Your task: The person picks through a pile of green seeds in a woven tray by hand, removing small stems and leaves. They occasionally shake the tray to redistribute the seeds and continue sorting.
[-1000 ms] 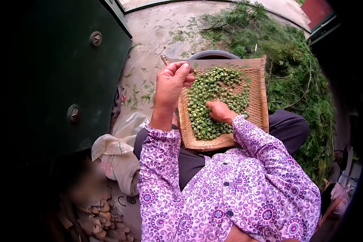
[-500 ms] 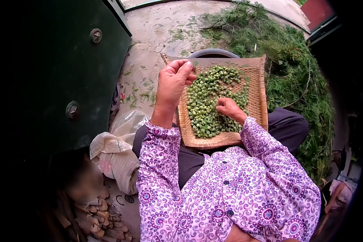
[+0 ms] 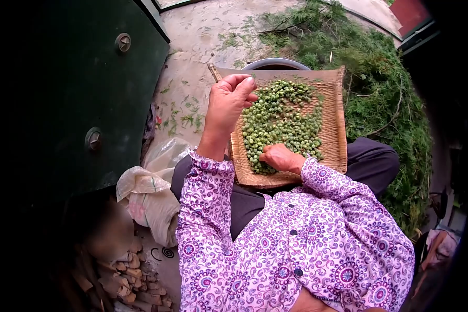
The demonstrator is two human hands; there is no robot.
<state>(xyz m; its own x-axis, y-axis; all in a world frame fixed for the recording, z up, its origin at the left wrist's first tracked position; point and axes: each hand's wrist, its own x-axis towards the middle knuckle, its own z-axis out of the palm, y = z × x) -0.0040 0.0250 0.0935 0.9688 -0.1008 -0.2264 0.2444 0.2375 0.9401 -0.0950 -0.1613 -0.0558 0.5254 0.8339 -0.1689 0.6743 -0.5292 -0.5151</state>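
Observation:
A woven basket tray [image 3: 334,114] rests across the lap, with many small green cones [image 3: 283,130] spread over it. My left hand [image 3: 231,101] is raised over the tray's far left corner, thumb and fingers pinched together; a tiny green bit seems to show at the fingertips, too small to name. Low in the tray, my right hand [image 3: 280,157] touches the cones near the front edge, its fingers curled down among them. What those fingertips hold is hidden.
Behind the tray is the rim of a round basin [image 3: 275,63]. Cut green branches [image 3: 379,99] lie along the right. A pale sack [image 3: 153,203] sits at the left, below a dark door [image 3: 104,93]. Chopped wood [image 3: 135,281] is piled at the lower left.
My right hand has moved toward the body and to the left, down to the front part of the cones. My left hand has shifted slightly right and stays pinched.

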